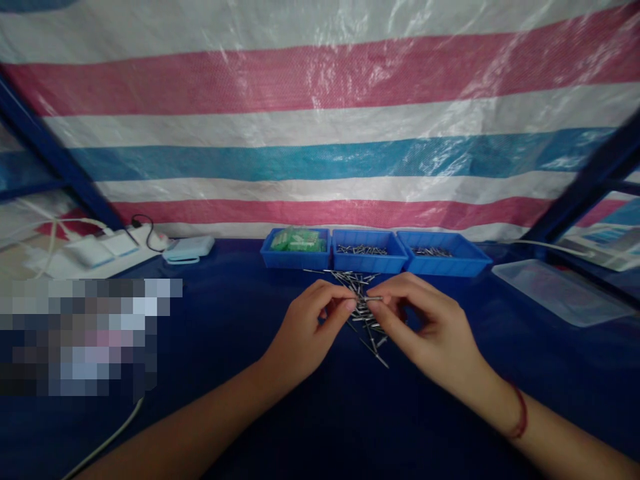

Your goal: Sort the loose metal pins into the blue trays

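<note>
Both hands meet over a loose pile of thin metal pins (372, 331) on the dark blue table. One small metal pin (373, 299) lies level between the fingertips. My right hand (425, 320) pinches it between thumb and forefinger. At its left end, the thumb and forefinger of my left hand (315, 320) are pinched together on the thin part. Behind the pile are three blue bins: the left bin (295, 260) holds green packets, while the middle bin (370, 261) and the right bin (450, 265) hold metal pins.
A clear plastic lid (560, 290) lies at the right. At the back left are a light blue case (189, 249) and a white power strip (117, 248) with plugs and cables. A pixelated area covers the left. Behind the table hangs a striped sheet (320, 160).
</note>
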The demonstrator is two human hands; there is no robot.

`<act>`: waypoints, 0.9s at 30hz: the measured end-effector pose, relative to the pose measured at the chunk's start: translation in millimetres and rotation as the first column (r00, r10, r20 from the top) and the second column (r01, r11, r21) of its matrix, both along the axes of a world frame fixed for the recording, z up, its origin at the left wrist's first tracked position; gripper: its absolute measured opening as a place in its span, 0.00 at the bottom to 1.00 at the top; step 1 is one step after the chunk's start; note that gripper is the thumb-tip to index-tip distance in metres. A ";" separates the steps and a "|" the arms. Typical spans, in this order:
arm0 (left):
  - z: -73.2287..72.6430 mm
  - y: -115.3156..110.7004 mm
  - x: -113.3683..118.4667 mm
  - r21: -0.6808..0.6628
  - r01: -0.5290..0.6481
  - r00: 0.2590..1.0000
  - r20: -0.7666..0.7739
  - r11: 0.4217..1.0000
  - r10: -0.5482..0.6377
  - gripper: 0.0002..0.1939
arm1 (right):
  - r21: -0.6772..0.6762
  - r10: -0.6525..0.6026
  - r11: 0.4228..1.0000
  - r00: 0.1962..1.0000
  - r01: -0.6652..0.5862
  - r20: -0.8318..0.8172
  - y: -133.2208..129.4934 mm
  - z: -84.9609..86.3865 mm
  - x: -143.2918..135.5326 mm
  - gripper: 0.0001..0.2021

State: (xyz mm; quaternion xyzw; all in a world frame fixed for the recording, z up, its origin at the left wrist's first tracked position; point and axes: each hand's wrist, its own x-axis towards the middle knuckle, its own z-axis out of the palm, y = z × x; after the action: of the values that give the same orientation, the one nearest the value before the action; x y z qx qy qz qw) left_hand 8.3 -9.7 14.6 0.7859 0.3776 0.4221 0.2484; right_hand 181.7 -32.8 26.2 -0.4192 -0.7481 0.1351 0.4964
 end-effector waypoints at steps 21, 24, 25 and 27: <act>-6.3 -2.8 0.8 0.030 0.209 0.919 -0.349 0.977 -0.186 0.09 | 0.371 -0.733 0.664 0.469 0.649 0.492 67.1 -11.3 95.0 0.16; -8.9 -1.4 -0.4 0.072 0.242 0.866 -0.467 0.967 -0.182 0.09 | 0.379 -0.705 0.704 0.525 0.600 0.477 60.9 -9.3 80.7 0.15; -9.4 -1.0 -0.6 0.074 0.251 0.845 -0.504 0.965 -0.181 0.09 | 0.380 -0.685 0.726 0.553 0.573 0.475 58.4 -8.0 75.4 0.14; -9.8 -0.4 -0.5 0.068 0.263 0.811 -0.555 0.962 -0.183 0.09 | 0.374 -0.630 0.777 0.612 0.506 0.478 53.2 -5.8 65.4 0.13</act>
State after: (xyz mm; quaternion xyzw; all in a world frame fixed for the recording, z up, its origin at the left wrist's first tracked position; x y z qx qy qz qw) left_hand 7.8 -10.0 4.7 0.9275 0.3067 0.1752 0.1226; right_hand 247.1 20.4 20.4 -0.6030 -0.6986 -0.2408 0.3007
